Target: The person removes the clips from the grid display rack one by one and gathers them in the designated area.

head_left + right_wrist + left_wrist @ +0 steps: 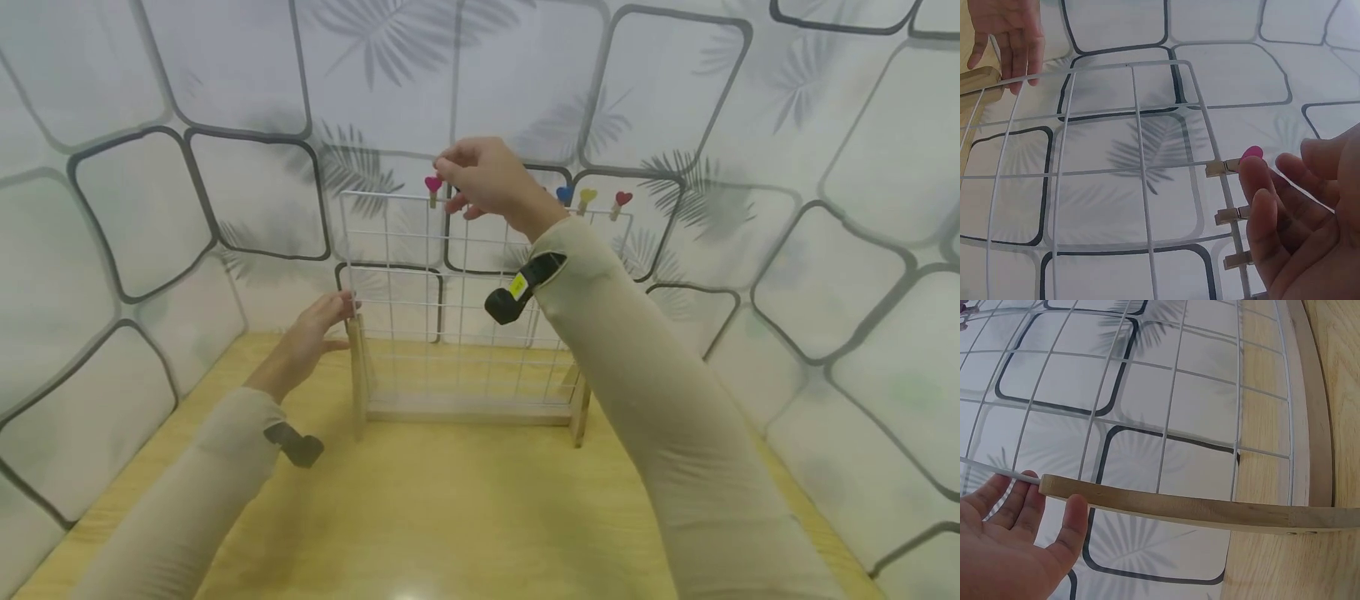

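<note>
A white wire grid (466, 271) stands upright in a wooden stand (468, 412). Along its top wire, a clothespin with a pink heart (432, 185) is clipped near the left corner. My right hand (491, 183) is beside it with loosely bent fingers; in the right wrist view, a fingertip of the right hand (1304, 219) overlaps the pink heart (1252, 152), thumb held apart. At the grid's left edge, the fingers of my left hand (1010, 544) touch the side wire, the thumb by the wooden post (1147, 501).
Farther right on the top wire sit clothespins with a blue heart (564, 194), a yellow heart (588, 196) and a red heart (622, 199). Others are partly hidden by my right hand. Behind the wooden table (420, 517) hangs patterned cloth (247, 192).
</note>
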Motion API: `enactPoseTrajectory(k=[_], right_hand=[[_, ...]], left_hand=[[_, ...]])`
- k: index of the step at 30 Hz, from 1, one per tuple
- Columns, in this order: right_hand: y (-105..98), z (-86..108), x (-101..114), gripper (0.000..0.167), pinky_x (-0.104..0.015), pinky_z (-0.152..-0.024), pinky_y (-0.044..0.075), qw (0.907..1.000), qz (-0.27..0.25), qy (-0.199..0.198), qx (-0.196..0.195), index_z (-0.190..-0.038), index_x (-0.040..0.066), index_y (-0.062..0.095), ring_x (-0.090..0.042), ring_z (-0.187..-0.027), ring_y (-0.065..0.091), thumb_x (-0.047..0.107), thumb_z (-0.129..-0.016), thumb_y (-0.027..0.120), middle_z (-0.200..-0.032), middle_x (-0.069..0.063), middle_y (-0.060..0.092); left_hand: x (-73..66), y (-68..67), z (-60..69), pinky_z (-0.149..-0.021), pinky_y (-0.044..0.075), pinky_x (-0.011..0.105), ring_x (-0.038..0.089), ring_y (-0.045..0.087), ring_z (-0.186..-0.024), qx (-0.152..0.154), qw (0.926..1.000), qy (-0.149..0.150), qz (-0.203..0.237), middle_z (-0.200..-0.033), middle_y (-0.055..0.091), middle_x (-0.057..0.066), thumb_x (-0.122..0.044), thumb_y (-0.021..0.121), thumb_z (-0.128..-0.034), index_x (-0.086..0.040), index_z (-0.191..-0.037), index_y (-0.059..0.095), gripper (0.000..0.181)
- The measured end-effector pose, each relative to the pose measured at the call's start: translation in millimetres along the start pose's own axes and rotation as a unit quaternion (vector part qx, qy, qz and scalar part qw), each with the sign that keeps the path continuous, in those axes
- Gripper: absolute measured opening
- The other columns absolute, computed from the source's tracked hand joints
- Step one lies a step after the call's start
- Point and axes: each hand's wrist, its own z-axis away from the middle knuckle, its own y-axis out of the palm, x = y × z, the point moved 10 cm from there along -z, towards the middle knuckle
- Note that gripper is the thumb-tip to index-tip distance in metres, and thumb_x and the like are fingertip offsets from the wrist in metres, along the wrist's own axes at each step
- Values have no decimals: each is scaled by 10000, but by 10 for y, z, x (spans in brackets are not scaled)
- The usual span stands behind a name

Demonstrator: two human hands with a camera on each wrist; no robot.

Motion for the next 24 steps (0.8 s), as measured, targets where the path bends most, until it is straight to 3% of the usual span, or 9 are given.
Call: enactPoseTrajectory(k=[4,9,16,24], right_hand=[[52,-51,-21,369,-292,-749,537,9991,237,344,105,-1340,100,545,-188,-863,679,267,-1013,517,-1282,-25,581],[93,-80,-44,315,-268,-692,524,9975,506,486,40,-1282,92,592,-151,-786,676,225,-1001,542,-1173,-32,639],[89,-85,-22,196,-255,-650,489,9978,541,281,-246,-1153,65,619,-157,-770,664,150,-985,565,-1078,-45,640],[70,-121,-21,71,-244,-637,506,9927,700,-15,-986,-1012,68,631,-161,-721,660,98,-972,580,-988,-46,637]], left_hand=[[22,-17,1,-1083,263,610,410,127,-1428,-80,9999,-18,91,-1527,182,310,-334,187,-1075,76,-1505,82,603],[30,-16,3,-1081,266,610,411,144,-1422,-132,9998,41,174,-1519,200,310,-337,199,-1074,77,-1502,104,603],[14,-18,-4,-1075,275,610,413,162,-1415,-161,9997,123,140,-1518,209,307,-354,204,-1072,82,-1497,118,615],[-7,-6,5,-1083,266,605,407,163,-1416,-213,9995,88,232,-1514,214,300,-338,210,-1074,86,-1494,124,603]])
